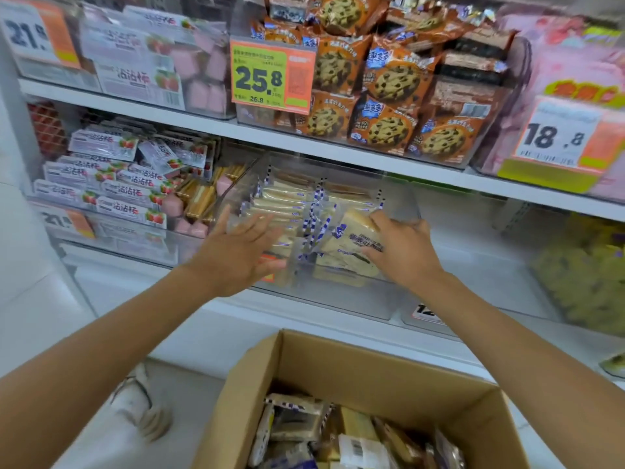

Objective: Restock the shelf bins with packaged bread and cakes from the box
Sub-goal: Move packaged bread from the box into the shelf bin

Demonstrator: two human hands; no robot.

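Clear hard-plastic bin point(338, 301), glossy, straight walls, on the mid shelf; all places below are ref'd to it. Inside: bread pkts point(287, 201) stood on edge in rows. They are pale cream slices, soft-looking, in see-through film w/ blue-and-white checked seams. At the front-right of the bin, one front pkt point(351, 242) lies tilted, face up toward the camera; its dark print is too blurred to read. Gripping its right edge is the right hand point(402, 248), fingers curled over the top, thumb underneath. At the bin's left front is the left hand point(236, 255), fingers spread & straight, laid on the stacked pkts, holding nothing.

Below and in front of the bin: brown corrugated cardboard box point(304, 360), flaps open, part-full of mixed wrapped pkts point(294, 421) in a jumble, some w/ the same checked seam.
Above the bin, one shelf up: crinkly orange cookie packs point(389, 79) w/ a choc-chip picture, in a clear tub. An orange-green price tag point(270, 76) reading 25.8 hangs on its front.
Left of the bin: white strawberry-print packs point(118, 194), plus pink cubes point(199, 228).
Right of the bin: yellowish pkts point(581, 265), blurred.
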